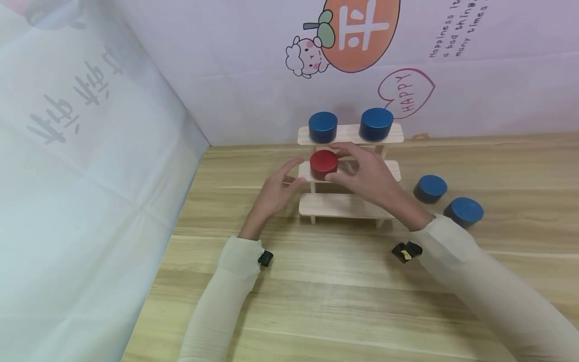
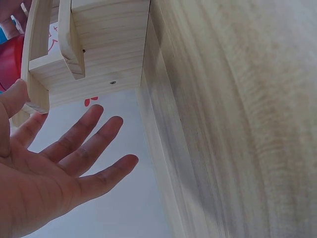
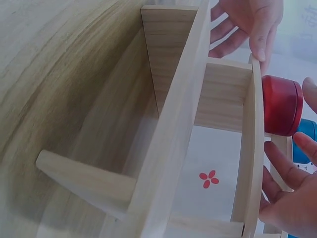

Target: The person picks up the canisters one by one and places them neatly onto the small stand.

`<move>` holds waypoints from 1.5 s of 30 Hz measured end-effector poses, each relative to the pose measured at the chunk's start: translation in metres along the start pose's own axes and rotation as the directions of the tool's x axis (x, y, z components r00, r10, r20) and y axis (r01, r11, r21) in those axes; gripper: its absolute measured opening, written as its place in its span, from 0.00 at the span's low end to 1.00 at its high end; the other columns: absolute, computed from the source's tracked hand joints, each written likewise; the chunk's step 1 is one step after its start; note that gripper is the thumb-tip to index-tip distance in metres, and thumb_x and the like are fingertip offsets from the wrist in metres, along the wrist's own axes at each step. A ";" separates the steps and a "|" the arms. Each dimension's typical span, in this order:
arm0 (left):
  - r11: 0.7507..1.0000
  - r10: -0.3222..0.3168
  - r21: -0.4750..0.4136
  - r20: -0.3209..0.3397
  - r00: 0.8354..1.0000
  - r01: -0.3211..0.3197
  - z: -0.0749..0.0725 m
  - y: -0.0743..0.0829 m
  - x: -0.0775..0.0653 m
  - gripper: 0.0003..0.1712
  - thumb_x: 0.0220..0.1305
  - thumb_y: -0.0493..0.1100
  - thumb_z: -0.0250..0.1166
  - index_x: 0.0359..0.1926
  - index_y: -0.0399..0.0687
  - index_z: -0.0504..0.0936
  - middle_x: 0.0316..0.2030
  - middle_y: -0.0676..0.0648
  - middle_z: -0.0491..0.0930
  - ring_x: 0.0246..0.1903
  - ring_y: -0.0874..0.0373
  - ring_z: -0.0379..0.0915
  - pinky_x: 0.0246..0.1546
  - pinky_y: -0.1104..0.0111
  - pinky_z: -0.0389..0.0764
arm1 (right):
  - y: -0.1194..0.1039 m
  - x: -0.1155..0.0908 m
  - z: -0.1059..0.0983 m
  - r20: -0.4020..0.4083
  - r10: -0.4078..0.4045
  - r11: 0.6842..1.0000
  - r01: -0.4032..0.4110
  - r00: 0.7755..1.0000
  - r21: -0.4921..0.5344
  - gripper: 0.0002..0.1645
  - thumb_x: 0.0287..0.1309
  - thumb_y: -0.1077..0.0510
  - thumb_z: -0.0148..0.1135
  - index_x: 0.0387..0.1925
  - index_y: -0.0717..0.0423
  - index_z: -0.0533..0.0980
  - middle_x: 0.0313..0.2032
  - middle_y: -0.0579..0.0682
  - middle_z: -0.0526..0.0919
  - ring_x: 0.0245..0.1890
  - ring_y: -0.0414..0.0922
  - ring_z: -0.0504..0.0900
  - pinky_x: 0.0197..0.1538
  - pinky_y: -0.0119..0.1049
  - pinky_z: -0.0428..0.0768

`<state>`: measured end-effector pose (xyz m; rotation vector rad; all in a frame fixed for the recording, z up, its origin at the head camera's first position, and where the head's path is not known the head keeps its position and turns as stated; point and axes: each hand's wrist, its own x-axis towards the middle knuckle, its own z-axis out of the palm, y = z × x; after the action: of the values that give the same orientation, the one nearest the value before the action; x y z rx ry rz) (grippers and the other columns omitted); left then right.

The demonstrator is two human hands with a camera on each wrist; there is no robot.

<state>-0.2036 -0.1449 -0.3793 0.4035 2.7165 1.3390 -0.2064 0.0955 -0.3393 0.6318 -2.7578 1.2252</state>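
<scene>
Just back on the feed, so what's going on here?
A person's right hand has its thumb and fingers curved about a red cylinder standing on the middle shelf. The left hand is open at that shelf's left end. Two blue cylinders stand on the top shelf; two more are on the table, right of the stand.
</scene>
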 end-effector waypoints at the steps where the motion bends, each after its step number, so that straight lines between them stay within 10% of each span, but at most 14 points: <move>1: 1.000 0.000 -0.001 -0.001 1.000 0.000 0.000 0.000 0.000 0.32 0.74 0.58 0.58 0.74 0.61 0.64 0.68 0.43 0.69 0.56 0.46 0.76 0.52 0.49 0.77 | 0.000 -0.001 -0.001 -0.001 0.002 1.000 -0.002 1.000 0.002 0.42 0.55 0.47 0.76 0.69 0.50 0.70 0.58 0.57 0.80 0.63 0.56 0.73 0.64 0.63 0.64; 45: 1.000 -0.030 -0.009 0.000 1.000 0.030 0.002 0.003 -0.004 0.32 0.74 0.59 0.57 0.75 0.64 0.63 0.62 0.38 0.74 0.56 0.46 0.75 0.52 0.47 0.77 | 0.041 -0.064 -0.044 -0.065 -0.053 0.999 0.053 0.997 -0.006 0.39 0.56 0.54 0.75 0.67 0.54 0.72 0.66 0.57 0.71 0.68 0.58 0.64 0.63 0.68 0.61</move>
<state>-0.1990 -0.1429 -0.3779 0.3604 2.7042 1.3432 -0.1683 0.1736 -0.3518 0.6483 -2.6726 1.2073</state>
